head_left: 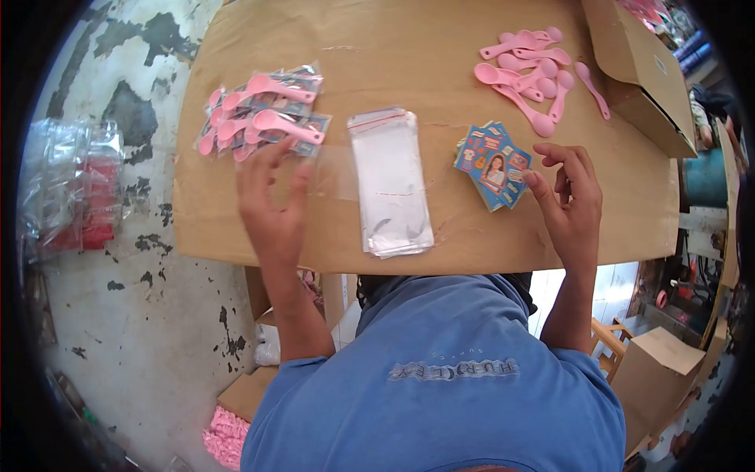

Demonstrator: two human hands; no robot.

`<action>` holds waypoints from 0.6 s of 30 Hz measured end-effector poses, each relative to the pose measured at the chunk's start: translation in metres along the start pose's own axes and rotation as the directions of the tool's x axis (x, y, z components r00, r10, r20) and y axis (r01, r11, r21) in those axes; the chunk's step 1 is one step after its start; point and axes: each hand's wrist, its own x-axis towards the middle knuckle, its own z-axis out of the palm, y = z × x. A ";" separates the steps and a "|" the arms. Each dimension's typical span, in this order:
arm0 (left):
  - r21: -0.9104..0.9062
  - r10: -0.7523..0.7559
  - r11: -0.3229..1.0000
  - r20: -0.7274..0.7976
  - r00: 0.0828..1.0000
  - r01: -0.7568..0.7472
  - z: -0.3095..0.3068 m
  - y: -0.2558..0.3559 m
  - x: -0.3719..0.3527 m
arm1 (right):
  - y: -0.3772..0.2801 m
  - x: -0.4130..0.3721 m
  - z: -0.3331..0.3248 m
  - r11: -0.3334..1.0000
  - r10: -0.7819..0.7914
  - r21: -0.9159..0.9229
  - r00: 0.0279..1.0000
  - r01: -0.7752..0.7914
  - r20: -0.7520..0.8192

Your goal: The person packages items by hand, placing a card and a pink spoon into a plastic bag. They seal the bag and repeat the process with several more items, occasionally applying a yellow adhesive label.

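Note:
My left hand [272, 206] is open just below a pile of bagged pink spoons [267, 118], its fingertips at the pile's lower edge. Each clear bag there seems to hold a spoon and a printed card. To the right, my right hand [574, 206] is open with curved fingers, its thumb tip at the edge of a stack of blue printed cards [494, 167]. Between my hands lies a stack of clear plastic bags [392, 185] with flaps at the far end. Loose pink spoons [528, 67] are heaped beyond the cards.
Brown paper covers the table [393, 47]. An open cardboard box [641, 75] stands at its right edge. On the left are plastic packs [75, 185]. Below the table sit a pink bundle [226, 436] and another carton [657, 374].

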 end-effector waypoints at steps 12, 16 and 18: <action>0.182 0.284 0.915 0.342 0.896 -0.360 0.008 0.002 0.028 | 0.017 0.004 0.010 0.993 0.044 0.105 0.991 -0.057 0.125; 0.090 0.285 0.931 0.430 0.856 -0.355 -0.003 0.001 0.031 | 0.032 -0.001 0.009 0.940 0.152 0.288 0.981 -0.181 0.118; 0.013 0.199 0.974 0.433 0.879 -0.227 -0.003 0.002 0.028 | 0.036 -0.002 0.010 0.920 0.169 0.341 0.981 -0.193 0.098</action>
